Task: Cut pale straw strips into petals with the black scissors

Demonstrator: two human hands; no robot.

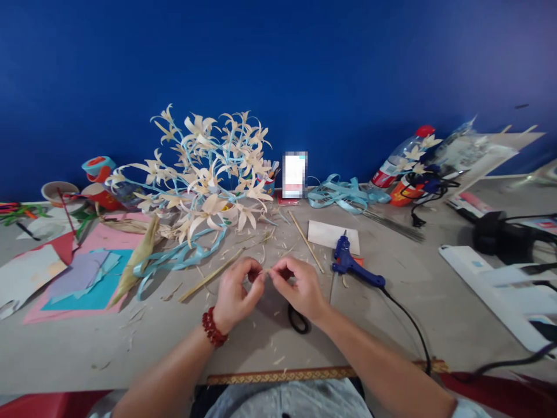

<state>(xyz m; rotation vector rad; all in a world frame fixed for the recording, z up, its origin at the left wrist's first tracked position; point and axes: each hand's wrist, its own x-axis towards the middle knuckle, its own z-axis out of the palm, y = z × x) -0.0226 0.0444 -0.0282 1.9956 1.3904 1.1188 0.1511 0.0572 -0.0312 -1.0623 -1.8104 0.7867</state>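
Above the front of the table (165, 354), the left hand (235, 293) and right hand (300, 290) nearly meet, each with thumb and forefinger pinched on a small pale piece (267, 271); its exact shape is too small to tell. Something this slight probably calls for a light grip from both sides, small finger turns and no hard pull, since dry fibre could split. Resting the wrists would likely steady the 2 pinches. Under the right hand lies a black looped handle (298, 319), best not snagged. A straw strip (211, 276) lies beside the left hand, a thin stick (307, 242) beyond the right. Farther right, the blue glue gun (357, 267) lies with its nozzle pointing away; forearm and cord (409, 316) are better kept apart.
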